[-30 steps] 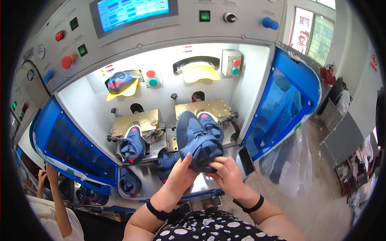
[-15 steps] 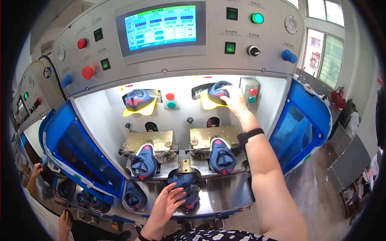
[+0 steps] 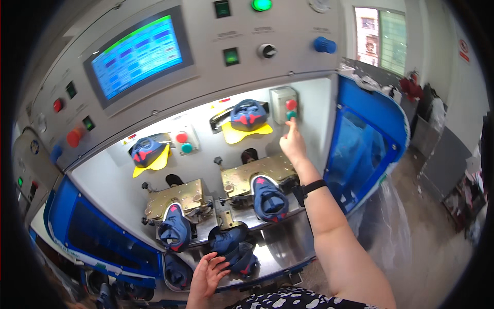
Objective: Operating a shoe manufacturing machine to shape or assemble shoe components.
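Note:
The index fingertip of my right hand (image 3: 294, 143) meets the green button (image 3: 292, 115) on the right control box (image 3: 278, 105), its other fingers folded and holding nothing. Left of it, a navy and pink shoe upper (image 3: 248, 116) sits heel-forward on the upper mould above a yellow flap (image 3: 242, 135). My left hand (image 3: 208, 275) is open, palm up, close to loose navy uppers (image 3: 240, 260) on the metal ledge. Two more uppers, the right one (image 3: 269, 200) and the left one (image 3: 175, 226), are toe-in at the brass-coloured clamp plates (image 3: 257, 175).
Another upper (image 3: 147, 150) sits on the left upper mould, beside a second button box (image 3: 183, 139). Blue guards flank the machine, the right one (image 3: 368, 144) near my forearm. Above are a lit screen (image 3: 138, 57) and a blue knob (image 3: 324, 45). A loose upper (image 3: 177, 270) lies on the ledge's left.
My right hand has let go of the upper on the right upper mould and moved right and down to the green button. My left hand stays open. The view has turned right.

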A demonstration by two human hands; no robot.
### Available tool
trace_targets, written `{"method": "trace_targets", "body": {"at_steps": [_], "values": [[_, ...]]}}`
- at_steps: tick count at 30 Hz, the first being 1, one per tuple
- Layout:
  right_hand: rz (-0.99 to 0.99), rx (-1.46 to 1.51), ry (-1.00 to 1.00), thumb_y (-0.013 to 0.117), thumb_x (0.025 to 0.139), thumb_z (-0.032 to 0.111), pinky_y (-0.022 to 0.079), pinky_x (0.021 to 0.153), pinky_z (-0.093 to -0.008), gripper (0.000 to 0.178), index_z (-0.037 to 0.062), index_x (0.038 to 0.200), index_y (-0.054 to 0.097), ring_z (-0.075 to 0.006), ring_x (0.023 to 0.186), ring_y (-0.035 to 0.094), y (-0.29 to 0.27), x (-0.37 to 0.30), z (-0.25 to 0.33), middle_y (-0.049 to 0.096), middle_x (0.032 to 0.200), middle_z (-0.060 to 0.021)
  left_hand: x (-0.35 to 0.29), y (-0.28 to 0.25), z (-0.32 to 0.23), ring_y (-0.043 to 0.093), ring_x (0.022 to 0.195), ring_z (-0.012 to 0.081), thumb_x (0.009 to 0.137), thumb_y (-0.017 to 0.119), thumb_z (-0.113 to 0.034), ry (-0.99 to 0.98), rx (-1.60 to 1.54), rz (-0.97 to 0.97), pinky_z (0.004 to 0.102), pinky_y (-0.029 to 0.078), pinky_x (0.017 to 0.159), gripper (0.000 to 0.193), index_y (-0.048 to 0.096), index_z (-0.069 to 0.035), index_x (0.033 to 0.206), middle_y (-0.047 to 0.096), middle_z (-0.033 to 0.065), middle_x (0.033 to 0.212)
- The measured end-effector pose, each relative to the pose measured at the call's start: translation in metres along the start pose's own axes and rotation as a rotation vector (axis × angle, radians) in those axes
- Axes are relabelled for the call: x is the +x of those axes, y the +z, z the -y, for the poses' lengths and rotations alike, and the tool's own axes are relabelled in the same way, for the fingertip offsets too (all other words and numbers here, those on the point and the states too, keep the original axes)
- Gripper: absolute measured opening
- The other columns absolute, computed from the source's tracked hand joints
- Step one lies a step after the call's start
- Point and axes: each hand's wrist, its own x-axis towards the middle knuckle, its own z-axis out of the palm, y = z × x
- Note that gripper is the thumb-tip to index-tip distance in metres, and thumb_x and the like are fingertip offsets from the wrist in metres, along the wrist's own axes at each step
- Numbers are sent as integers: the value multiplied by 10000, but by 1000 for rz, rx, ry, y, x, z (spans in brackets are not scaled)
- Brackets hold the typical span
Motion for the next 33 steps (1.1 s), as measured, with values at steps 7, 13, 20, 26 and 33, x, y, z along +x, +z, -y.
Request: {"method": "trace_targets", "body": {"at_steps": [7, 13, 20, 26, 33], "values": [[-323, 165, -765, 496, 733, -97, 472, 619, -359, 198, 61, 798, 595, -271, 675, 595, -197, -202, 39, 609, 752, -84, 41, 30, 22, 666, 940, 340, 1014, 482, -272, -224, 40, 254, 472, 575, 780, 283, 592, -76, 1186, 662, 155, 1059], [-319, -170, 58, 499, 849, 2, 514, 685, -351, 190, 11, 936, 667, -250, 707, 638, -334, -220, -24, 673, 824, -138, 68, 46, 39, 654, 976, 332, 1010, 503, -296, -342, 97, 390, 462, 568, 801, 324, 552, -73, 1240, 632, 155, 1101], [692, -843, 540, 527, 957, 376, 476, 976, -449, 616, -83, 1363, 461, -372, 1189, 578, -288, -224, -179, 588, 1283, -250, 76, 97, 64, 643, 1010, 325, 999, 530, -309, -426, 226, 637, 442, 535, 859, 369, 527, -44, 1256, 625, 160, 1121], [538, -789, 644, 689, 781, 357, 533, 824, -474, 544, -18, 1174, 651, -411, 999, 660, -265, -238, -220, 668, 1057, -285, 67, 104, 60, 648, 1023, 286, 991, 554, -291, -406, 298, 665, 415, 526, 872, 366, 525, -38, 1254, 629, 154, 1126], [35, -675, 362, 708, 791, 189, 514, 792, -476, 382, 13, 1126, 662, -448, 904, 650, -332, -243, -135, 675, 975, -261, 73, 84, 64, 656, 1000, 281, 994, 554, -292, -428, 254, 591, 410, 542, 851, 343, 542, -41, 1227, 645, 149, 1101]]}}
